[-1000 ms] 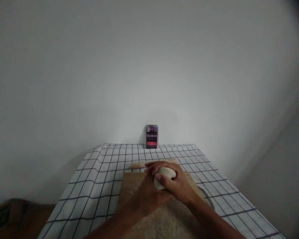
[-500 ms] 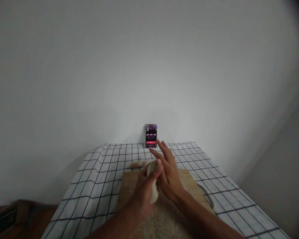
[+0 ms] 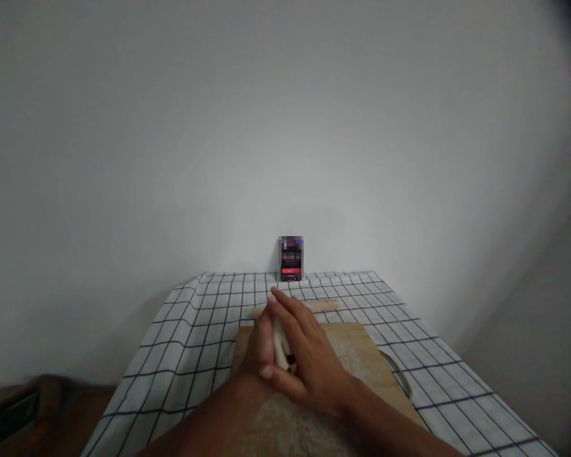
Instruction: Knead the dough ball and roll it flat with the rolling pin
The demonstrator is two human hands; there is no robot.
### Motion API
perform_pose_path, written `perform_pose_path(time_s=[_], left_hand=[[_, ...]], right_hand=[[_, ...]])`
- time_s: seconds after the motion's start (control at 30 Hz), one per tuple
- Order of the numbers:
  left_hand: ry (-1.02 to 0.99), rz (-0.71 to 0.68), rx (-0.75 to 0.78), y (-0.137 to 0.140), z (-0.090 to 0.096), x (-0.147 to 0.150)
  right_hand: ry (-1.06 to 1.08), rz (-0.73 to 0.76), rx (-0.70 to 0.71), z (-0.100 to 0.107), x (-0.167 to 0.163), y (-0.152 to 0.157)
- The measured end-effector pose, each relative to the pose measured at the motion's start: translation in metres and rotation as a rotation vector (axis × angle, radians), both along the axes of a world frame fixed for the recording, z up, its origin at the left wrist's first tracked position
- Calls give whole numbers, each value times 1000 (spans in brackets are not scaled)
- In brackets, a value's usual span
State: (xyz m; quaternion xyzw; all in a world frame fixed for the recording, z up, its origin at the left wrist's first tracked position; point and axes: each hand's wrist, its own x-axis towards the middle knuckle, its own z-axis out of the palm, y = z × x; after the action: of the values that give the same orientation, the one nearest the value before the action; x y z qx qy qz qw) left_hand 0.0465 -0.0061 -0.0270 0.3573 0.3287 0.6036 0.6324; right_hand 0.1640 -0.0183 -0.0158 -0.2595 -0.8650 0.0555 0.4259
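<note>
A pale piece of dough (image 3: 280, 344) is pressed between my two palms above a floured wooden board (image 3: 356, 349). My left hand (image 3: 261, 349) is closed against the dough's left side. From the right, my right hand (image 3: 309, 346) lies over it, fingers reaching across to the left fingertips and thumb crossing near the left wrist. Most of the dough is hidden by the hands. Behind them, a wooden rolling pin (image 3: 328, 306) rests crosswise on the cloth, partly covered by my fingers.
A phone (image 3: 291, 260) stands upright against the white wall (image 3: 285, 127) at the table's far edge. Black-and-white checked cloth (image 3: 190, 343) covers the table. The rim of a round metal object (image 3: 402, 376) shows beside the board's right edge. Something brown (image 3: 23, 406) is at lower left.
My right hand has moved from angled away, fingers raised, to folded over the dough and left fingers. Both hands have shifted slightly left, and the dough is now more covered.
</note>
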Motion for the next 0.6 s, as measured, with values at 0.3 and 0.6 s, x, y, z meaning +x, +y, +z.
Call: perform_pose_path(time_s=[0.3,0.6], left_hand=[[-208,-122,-128,5,22,-12],[-68,-50,58,-1,13,-2]], right_hand=[[52,-197,-140,-2,12,19],[159,-210,-191,-3,10,21]])
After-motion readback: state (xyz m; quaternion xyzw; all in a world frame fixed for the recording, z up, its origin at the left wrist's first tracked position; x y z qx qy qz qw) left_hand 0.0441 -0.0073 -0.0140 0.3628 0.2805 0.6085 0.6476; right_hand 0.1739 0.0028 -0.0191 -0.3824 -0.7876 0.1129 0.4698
